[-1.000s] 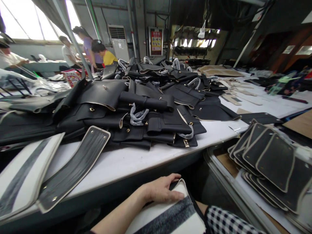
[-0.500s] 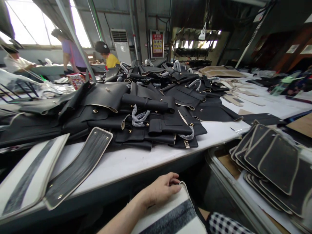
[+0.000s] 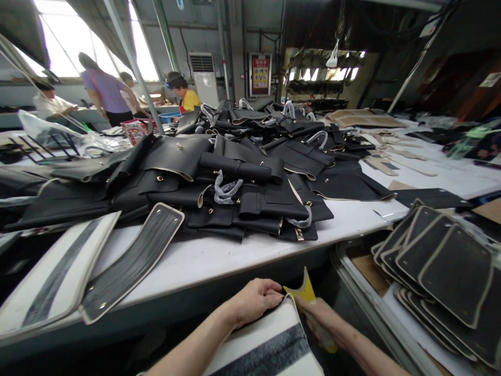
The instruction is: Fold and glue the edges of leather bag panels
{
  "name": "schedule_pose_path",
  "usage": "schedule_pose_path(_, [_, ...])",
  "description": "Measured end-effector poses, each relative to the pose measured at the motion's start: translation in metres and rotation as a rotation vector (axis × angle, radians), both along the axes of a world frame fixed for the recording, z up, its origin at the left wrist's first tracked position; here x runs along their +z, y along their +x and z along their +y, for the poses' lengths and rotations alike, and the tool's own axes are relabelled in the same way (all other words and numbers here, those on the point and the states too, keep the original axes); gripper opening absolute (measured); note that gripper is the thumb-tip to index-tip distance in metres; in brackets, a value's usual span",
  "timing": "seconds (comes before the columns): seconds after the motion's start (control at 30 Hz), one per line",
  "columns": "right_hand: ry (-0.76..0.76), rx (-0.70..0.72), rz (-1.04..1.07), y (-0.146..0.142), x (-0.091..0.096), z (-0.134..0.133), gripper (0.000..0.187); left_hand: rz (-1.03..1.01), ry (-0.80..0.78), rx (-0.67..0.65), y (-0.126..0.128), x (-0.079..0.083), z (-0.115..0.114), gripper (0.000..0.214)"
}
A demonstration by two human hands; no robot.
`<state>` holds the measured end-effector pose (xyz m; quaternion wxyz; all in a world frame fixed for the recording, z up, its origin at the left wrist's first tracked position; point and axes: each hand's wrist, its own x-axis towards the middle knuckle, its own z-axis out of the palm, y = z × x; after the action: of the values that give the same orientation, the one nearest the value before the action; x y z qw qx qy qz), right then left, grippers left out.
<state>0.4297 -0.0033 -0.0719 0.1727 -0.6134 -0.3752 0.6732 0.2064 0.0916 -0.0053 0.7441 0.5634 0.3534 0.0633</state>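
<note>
My left hand [image 3: 256, 303] grips the top edge of a white panel with a dark stripe [image 3: 270, 350] in front of me, fingers curled over its border. My right hand [image 3: 319, 318] is closed around a flat yellow tool with a notched, curved end [image 3: 305, 290], beside the panel's upper right corner. I cannot make out whether the tool touches the edge. At the table's left front lies another white striped panel [image 3: 55, 277]. A curved dark strip with pale edges and studs [image 3: 133, 266] rests against it.
A large heap of black leather bag pieces [image 3: 235, 172] covers the middle of the white table [image 3: 195, 261]. On my right, a crate [image 3: 352, 277] bears stacked dark flaps [image 3: 450, 266]. Several people work at the back left, one in a purple top [image 3: 99, 89].
My right hand has come up from behind the panel with the yellow tool in it. My left hand stays on the panel's edge. The view has shifted slightly.
</note>
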Motion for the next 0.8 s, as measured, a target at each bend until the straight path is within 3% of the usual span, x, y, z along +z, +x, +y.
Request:
schedule_pose_path(0.1, [-0.093,0.165,0.048,0.026,0.007,-0.009,0.072,-0.007,-0.019,0.002,0.000,-0.003,0.001,0.057])
schedule_pose_path(0.2, [-0.070,0.339,0.027,0.036,0.020,0.000,0.068,-0.003,-0.029,0.001,0.001,-0.004,0.002,0.066])
schedule_pose_path(0.33, [0.255,0.263,-0.259,0.027,0.034,0.034,0.057,-0.004,-0.064,0.012,0.002,-0.005,0.003,0.082])
schedule_pose_path(0.43, [0.538,0.243,-0.558,0.016,0.046,0.055,0.066,-0.006,-0.094,0.030,0.002,-0.006,0.003,0.092])
schedule_pose_path(0.6, [0.892,0.488,-0.843,-0.001,0.068,0.071,0.058,0.019,-0.062,0.050,0.001,-0.004,0.004,0.094])
schedule_pose_path(0.8, [1.056,0.701,-0.978,-0.009,0.077,0.080,0.059,-0.020,-0.026,-0.010,0.003,0.008,0.002,0.071])
